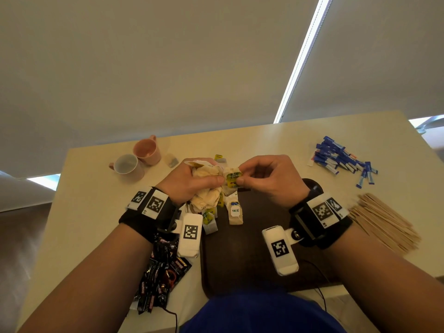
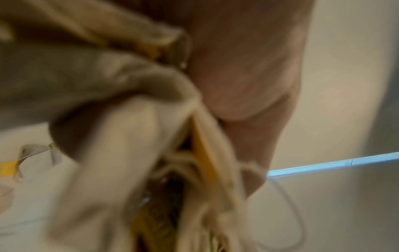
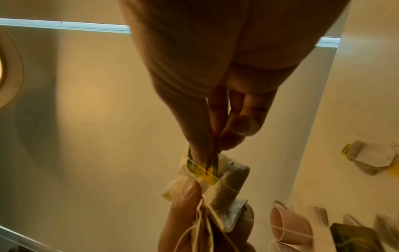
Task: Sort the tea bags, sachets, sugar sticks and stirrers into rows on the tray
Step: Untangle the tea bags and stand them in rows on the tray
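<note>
Your L hand [image 1: 189, 179] clutched tea bags [image 1: 206, 186]; R hand [image 1: 269, 179] pinched one yellow tag [image 1: 233, 179], above tray [image 1: 259, 236].

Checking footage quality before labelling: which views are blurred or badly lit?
Left wrist: heavily blurred, the tea bag bunch smeared. Right wrist: dim and orange-tinted, but the yellow tag is fairly sharp. Head: sharpest, wide-angle bending at the edges, a bright window strip overexposed.

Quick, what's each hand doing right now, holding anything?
Left hand: grips a bunch of tea bags.
Right hand: pinches a yellow-green tea bag tag at the bunch's edge.
</note>
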The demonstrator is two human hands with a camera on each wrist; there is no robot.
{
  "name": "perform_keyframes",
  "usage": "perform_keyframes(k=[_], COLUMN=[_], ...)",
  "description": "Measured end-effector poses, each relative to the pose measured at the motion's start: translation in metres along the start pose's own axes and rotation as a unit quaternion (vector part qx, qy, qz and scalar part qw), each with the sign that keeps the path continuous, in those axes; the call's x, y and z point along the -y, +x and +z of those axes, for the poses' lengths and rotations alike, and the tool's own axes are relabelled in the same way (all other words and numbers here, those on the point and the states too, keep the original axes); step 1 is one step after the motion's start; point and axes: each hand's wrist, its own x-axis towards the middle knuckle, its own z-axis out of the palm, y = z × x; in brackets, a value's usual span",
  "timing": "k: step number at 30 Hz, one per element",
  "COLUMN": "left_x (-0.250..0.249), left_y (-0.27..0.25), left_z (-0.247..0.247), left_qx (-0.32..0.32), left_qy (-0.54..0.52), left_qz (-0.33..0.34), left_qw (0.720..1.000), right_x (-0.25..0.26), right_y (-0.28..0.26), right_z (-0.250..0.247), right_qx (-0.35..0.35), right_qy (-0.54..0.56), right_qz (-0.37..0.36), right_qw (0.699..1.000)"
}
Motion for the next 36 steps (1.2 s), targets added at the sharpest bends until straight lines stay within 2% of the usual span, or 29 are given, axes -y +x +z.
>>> perform_keyframes(k=[4, 9, 15, 20, 25, 30, 36], left_x=[0.0, -0.001, 0.008, 0.019, 0.023, 0.027, 0.03], left_y=[0.0, -0.001, -0.004, -0.02, -0.033, -0.043, -0.048], left_z=[0.002, 0.005, 0.002, -0.004, -0.003, -0.005, -0.012], left_qx=[-0.015, -0.023, -0.114, -0.176, -0.214, -0.237, -0.219], left_qy=[0.011, -0.007, -0.044, -0.061, -0.09, -0.122, -0.095], left_qz=[0.016, 0.003, -0.035, -0.08, -0.109, -0.123, -0.112], left_qw=[1.0, 1.0, 0.992, 0.979, 0.966, 0.956, 0.965], right_x=[-0.002, -0.003, -0.006, -0.034, -0.072, -0.113, -0.147], right_y=[0.001, 0.003, 0.002, -0.003, -0.009, -0.014, -0.017], right_z=[-0.001, 0.0, 0.003, 0.011, 0.034, 0.069, 0.112], right_qx=[0.014, 0.005, 0.014, 0.003, 0.017, 0.078, 0.116], right_qy=[-0.024, -0.03, 0.003, -0.013, -0.049, -0.156, -0.221], right_qz=[0.012, 0.0, 0.049, 0.116, 0.195, 0.251, 0.313], right_qw=[1.0, 1.0, 0.999, 0.993, 0.979, 0.952, 0.916])
